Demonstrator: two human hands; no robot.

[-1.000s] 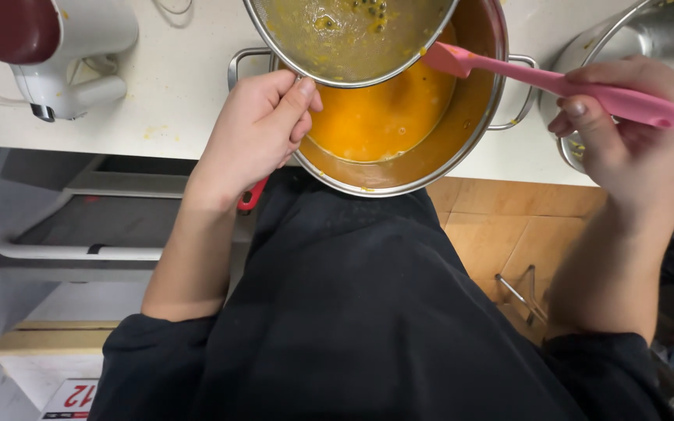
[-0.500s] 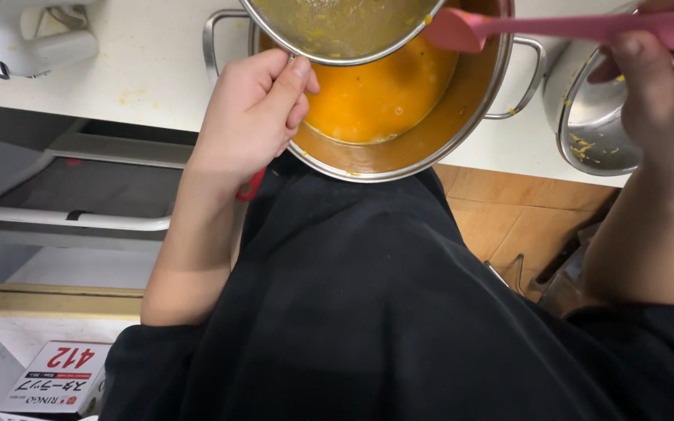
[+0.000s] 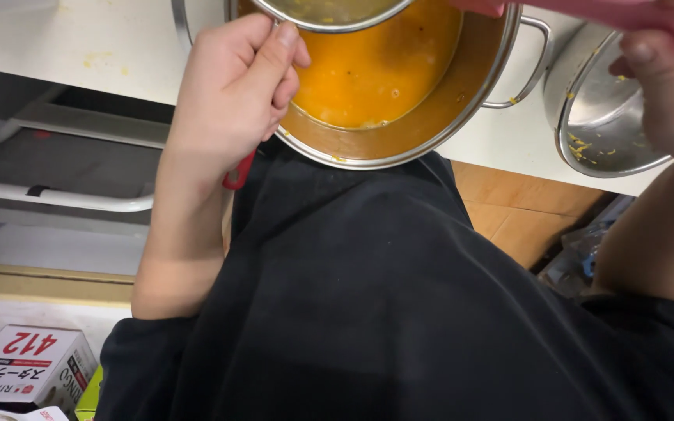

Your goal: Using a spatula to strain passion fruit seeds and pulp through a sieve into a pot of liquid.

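- Black clothing fills the lower middle of the frame, nearest the camera; a white box with red print lies at the lower left, on the floor as far as can be told.
- Left hand, upper left of centre, is closed around a red handle, fingers curled, thumb laid up against the sieve's metal rim; only the handle's end shows below the palm.
- Sieve sits at the top edge, over the pot, mostly cut off by the frame. It holds a greenish-yellow pulp. Likely light and stiff, but wet pulp would make it front-heavy, so a full-fist grip on the handle with the thumb bracing the rim looks right.
- Pot, steel with two side handles, rests on the white counter at top centre, its near rim overhanging the counter edge. Orange liquid fills it partway. It probably handles heavy and sloshy, with slick steel walls; both side handles are the place to take it.
- Right hand, upper right, is wrapped around a pink spatula that runs along the top edge toward the sieve; the thumb shows, the fingers are hidden.
- Steel bowl, beside the pot at upper right, is flecked with yellow bits.
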